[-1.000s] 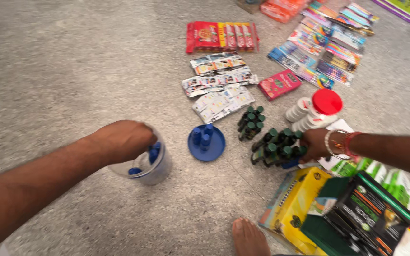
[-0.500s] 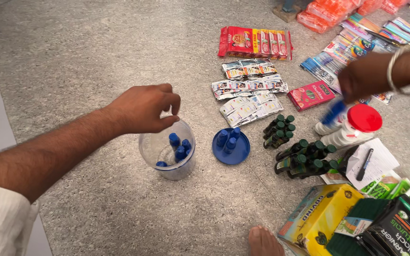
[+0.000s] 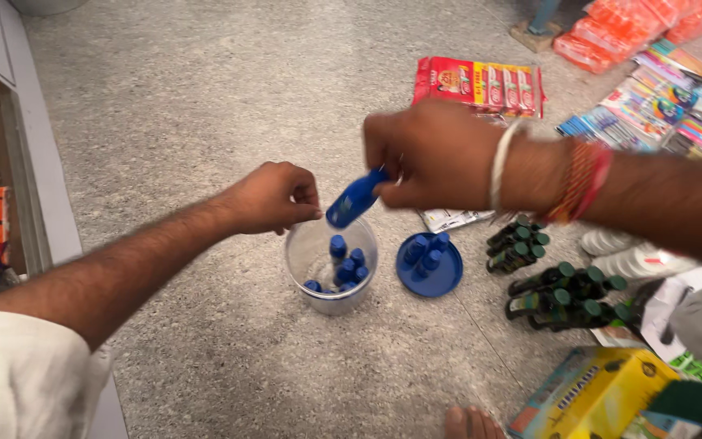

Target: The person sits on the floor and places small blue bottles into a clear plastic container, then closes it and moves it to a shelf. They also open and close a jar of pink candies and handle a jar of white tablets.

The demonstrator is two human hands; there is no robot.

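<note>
A clear plastic jar point(image 3: 312, 276) stands on the speckled floor with several small blue bottles inside. My left hand point(image 3: 274, 197) rests at the jar's far rim, fingers curled, touching its edge. My right hand point(image 3: 428, 154) hovers just above and right of the jar, pinching a small blue bottle point(image 3: 354, 199) that tilts down toward the jar's mouth. Beside the jar lies its blue lid point(image 3: 430, 265), upturned, with a few blue bottles on it.
Dark green-capped bottles point(image 3: 558, 293) lie in bundles to the right, with white containers point(image 3: 631, 258) behind them. Red packets point(image 3: 481, 81), orange packs point(image 3: 627, 28) and colourful strips point(image 3: 676, 106) lie at the back. A yellow box point(image 3: 603, 398) sits bottom right, a shelf edge point(image 3: 22, 162) at left.
My right hand has swung in from the far right with a blue bottle and now holds it over the jar. My left hand stays at the jar's rim.
</note>
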